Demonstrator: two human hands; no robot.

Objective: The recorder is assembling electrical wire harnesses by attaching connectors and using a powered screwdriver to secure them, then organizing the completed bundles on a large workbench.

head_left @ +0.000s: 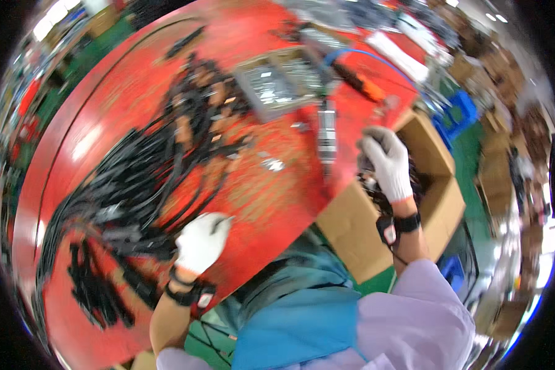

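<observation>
— What are the fingers of the left hand (201, 242) doing?

— They are curling in narrow, pressing down on a bundle of black cables (143, 179) near the front edge of the red table (271, 197). Whether they are actually pinching a strand is something I cannot tell; the picture is blurring there. The hand is wearing a white knit glove, with a dark strap around the wrist.

— And the right hand (386, 161)?

— It is also wearing a white glove, and it is reaching down into an open cardboard box (351, 228) standing just beside the table's right edge. The fingers are bending closed over dark wiring inside the box, apparently gripping some of it, though the fingertips are being hidden by the tangle.

— How are the cables looking?

— They are lying in a loose, glossy black sprawl, fanning from the table's middle toward its left front corner, with small connectors showing among the strands. A separate heap of short black pieces (95, 290) is sitting near the front left corner.

— Anything else on the table?

— A shallow grey tray of small metal parts (277, 83) is resting toward the far edge. Beside it a metal power tool (327, 132) is hanging upright, and an orange-handled tool (364, 85) with a blue hose is lying at the far right corner. The tabletop is looking smooth and worn.
</observation>
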